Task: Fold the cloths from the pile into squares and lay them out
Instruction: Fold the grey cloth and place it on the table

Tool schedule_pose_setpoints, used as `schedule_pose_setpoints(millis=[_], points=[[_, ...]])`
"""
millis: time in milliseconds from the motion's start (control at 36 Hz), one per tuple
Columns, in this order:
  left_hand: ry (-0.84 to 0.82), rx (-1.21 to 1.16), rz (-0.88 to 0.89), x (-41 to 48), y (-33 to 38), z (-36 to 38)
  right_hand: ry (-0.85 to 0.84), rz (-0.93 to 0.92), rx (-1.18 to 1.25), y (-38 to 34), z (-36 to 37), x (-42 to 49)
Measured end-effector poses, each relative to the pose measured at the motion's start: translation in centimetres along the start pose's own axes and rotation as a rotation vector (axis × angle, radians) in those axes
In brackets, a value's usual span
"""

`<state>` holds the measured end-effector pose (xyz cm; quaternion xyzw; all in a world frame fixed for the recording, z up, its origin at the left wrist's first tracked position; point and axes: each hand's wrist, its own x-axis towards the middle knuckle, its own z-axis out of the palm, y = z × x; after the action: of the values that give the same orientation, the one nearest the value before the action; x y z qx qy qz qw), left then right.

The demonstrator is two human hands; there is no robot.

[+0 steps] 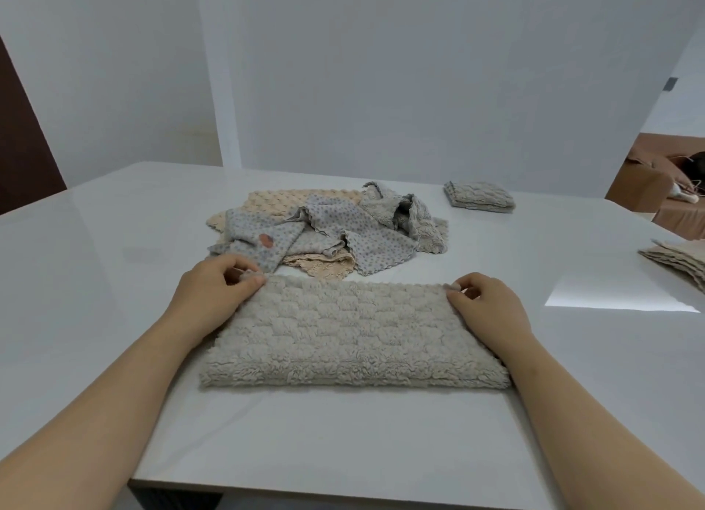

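Observation:
A fluffy grey cloth point(351, 334) lies folded in half as a long rectangle on the white table point(114, 280), its fold toward me. My left hand point(217, 292) pinches its far left corner. My right hand point(484, 303) pinches its far right corner. Behind it sits the pile of loose cloths point(328, 231): beige, grey dotted and plain grey ones, crumpled together. A folded grey square point(478, 196) lies at the back right. A stack of folded beige cloths point(679, 261) shows at the right edge, partly cut off.
The table's near edge point(305, 488) runs just below my forearms. Bare tabletop stretches to the left of the pile and in front of the grey cloth. White walls stand behind the table. A brown sofa point(656, 189) is visible beyond the right side.

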<state>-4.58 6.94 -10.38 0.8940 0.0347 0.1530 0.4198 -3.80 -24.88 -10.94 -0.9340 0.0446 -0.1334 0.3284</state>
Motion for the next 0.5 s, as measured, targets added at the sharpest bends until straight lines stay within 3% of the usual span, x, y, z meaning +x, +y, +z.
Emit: schedule_pose_setpoints(millis=[139,389,500], points=[[0.078,-0.086,0.007,0.13,-0.14,0.18,0.063,0.006,0.142,0.12,-0.34,-0.46],[0.057,0.25,0.019,0.2,-0.26,0.96,0.063,0.03,-0.065,0.46,0.35,0.25],[0.074,0.279,0.001,0.34,-0.33,0.93,0.028,0.032,-0.087,0.69,0.57,0.44]])
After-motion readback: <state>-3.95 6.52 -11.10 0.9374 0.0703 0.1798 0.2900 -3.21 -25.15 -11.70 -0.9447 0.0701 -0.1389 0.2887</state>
